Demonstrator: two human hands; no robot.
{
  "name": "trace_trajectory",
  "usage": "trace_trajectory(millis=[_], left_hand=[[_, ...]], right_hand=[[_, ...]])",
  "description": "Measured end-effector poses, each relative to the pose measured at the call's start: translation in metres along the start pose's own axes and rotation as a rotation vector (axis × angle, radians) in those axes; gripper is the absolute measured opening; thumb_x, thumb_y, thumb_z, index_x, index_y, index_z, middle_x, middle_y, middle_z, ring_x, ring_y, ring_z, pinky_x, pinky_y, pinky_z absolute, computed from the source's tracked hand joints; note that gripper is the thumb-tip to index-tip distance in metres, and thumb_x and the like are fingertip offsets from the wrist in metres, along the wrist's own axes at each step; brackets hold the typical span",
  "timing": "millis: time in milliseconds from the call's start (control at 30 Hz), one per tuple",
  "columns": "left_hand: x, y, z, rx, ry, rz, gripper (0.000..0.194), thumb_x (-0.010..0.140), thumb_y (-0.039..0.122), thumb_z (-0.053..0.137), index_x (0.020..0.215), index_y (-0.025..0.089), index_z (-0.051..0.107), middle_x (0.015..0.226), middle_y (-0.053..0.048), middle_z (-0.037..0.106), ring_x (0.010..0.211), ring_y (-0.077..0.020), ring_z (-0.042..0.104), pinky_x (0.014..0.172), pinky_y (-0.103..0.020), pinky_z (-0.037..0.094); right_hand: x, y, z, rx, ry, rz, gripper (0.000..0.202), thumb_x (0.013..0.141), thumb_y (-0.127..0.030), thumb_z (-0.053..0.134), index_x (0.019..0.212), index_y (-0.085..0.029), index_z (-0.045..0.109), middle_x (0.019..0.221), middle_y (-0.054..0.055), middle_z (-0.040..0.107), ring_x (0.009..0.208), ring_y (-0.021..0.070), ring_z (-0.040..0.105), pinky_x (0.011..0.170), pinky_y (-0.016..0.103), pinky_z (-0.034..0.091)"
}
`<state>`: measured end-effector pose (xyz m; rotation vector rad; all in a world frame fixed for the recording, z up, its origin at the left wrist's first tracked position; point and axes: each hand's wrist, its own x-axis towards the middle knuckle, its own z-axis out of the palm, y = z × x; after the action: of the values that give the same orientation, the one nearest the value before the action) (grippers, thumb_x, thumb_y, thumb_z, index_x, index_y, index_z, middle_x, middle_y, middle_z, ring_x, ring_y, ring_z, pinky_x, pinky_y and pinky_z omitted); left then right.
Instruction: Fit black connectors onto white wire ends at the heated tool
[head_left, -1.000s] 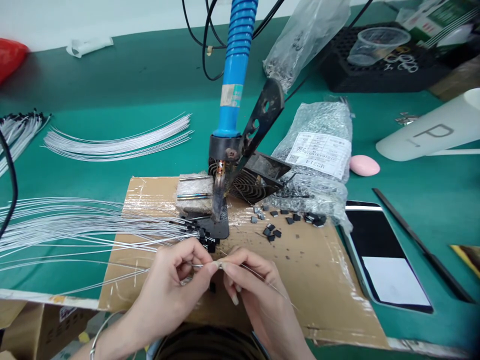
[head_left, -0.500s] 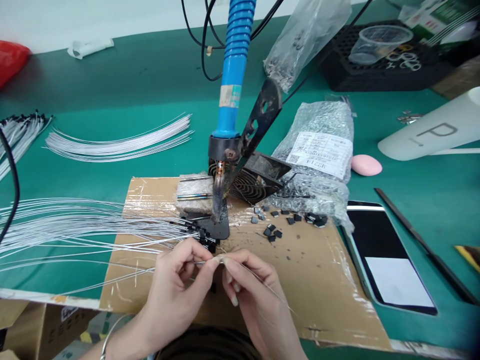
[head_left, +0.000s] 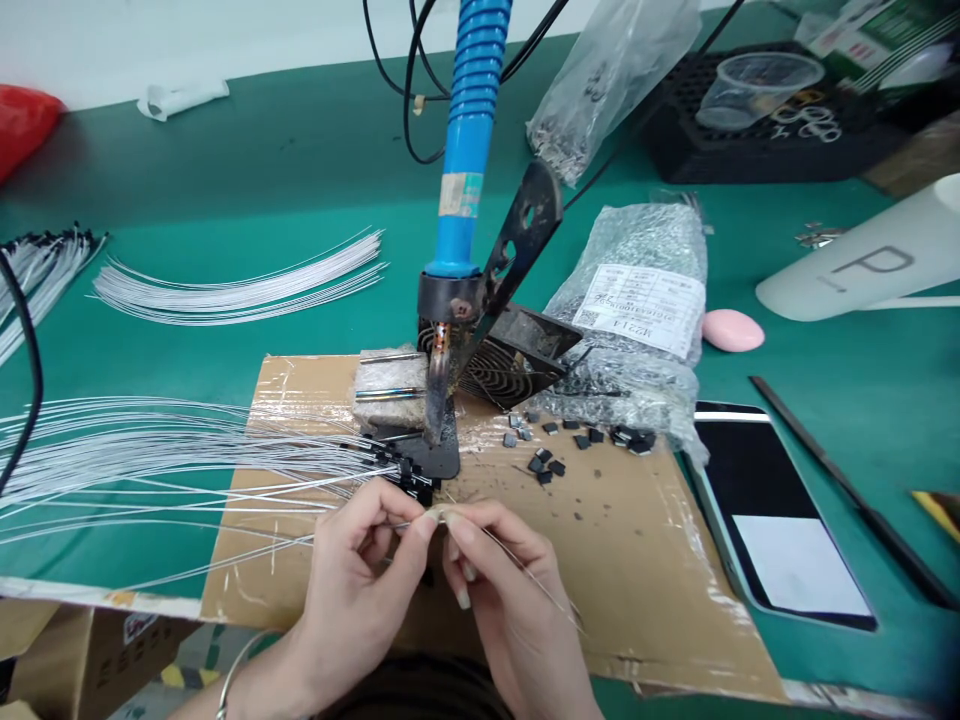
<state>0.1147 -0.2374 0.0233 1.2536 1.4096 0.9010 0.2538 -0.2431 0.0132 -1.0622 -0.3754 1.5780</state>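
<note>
My left hand (head_left: 356,595) is closed in a pinch on a thin wire (head_left: 541,586). My right hand (head_left: 514,600) pinches the same spot, thumb and forefinger tips nearly meeting the left ones; fine strands come out across its fingers. The join between the fingertips is too small to make out. Just beyond the hands, a bundle of white wires (head_left: 292,450) ends in black connectors (head_left: 405,468). Above them a blue soldering iron (head_left: 463,150) hangs tip down in a metal holder (head_left: 525,230), beside a pale pad (head_left: 388,388).
Under the hands lies a cardboard sheet (head_left: 637,580) with small black pieces (head_left: 541,462) on it. A small fan (head_left: 502,370) and a bubble-wrap packet (head_left: 637,290) stand behind. To the right are a phone (head_left: 795,560), tweezers-like dark tool (head_left: 847,485) and white cup (head_left: 870,250).
Both hands stay together, pinching at the same place. The right hand's fingers have shifted very slightly; otherwise the scene looks the same.
</note>
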Motion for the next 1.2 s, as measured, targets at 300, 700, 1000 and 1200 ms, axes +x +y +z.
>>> trace_trajectory(millis=[300,700,1000,1200], left_hand=[[0.006,0.011,0.001,-0.17,0.003,-0.02,0.025,0.1,0.031,0.072,0.078,0.019,0.068,0.063,0.002,0.065,0.053,-0.0093,0.049,0.049,-0.019,0.036],[0.007,0.009,-0.001,-0.061,0.034,0.051,0.023,0.102,0.028,0.069,0.08,0.019,0.068,0.062,0.005,0.054,0.054,-0.0096,0.038,0.05,-0.02,0.031],[0.002,0.007,-0.004,0.006,-0.003,0.077,0.024,0.104,0.028,0.066,0.081,0.02,0.069,0.065,0.004,0.058,0.055,-0.0104,0.04,0.052,-0.023,0.032],[0.003,0.006,-0.005,0.045,-0.003,0.124,0.021,0.103,0.026,0.068,0.083,0.021,0.072,0.066,0.003,0.057,0.057,-0.0113,0.042,0.053,-0.024,0.034]], right_hand=[[0.006,-0.005,-0.009,-0.038,-0.089,0.003,0.034,0.087,-0.057,0.084,0.093,-0.024,0.09,0.068,0.001,0.066,0.055,0.0099,0.06,0.052,0.021,0.047],[-0.002,-0.002,-0.014,-0.241,-0.084,-0.125,0.012,0.091,-0.04,0.085,0.092,-0.029,0.089,0.071,0.0,0.067,0.061,0.01,0.061,0.058,0.021,0.05],[0.0,-0.004,-0.006,-0.199,-0.037,-0.047,0.021,0.085,-0.045,0.089,0.08,-0.025,0.087,0.065,-0.002,0.063,0.058,0.009,0.056,0.056,0.021,0.046],[0.0,-0.003,-0.012,-0.204,-0.081,-0.068,0.019,0.089,-0.043,0.086,0.081,-0.025,0.086,0.065,-0.002,0.063,0.058,0.0091,0.057,0.058,0.02,0.049]])
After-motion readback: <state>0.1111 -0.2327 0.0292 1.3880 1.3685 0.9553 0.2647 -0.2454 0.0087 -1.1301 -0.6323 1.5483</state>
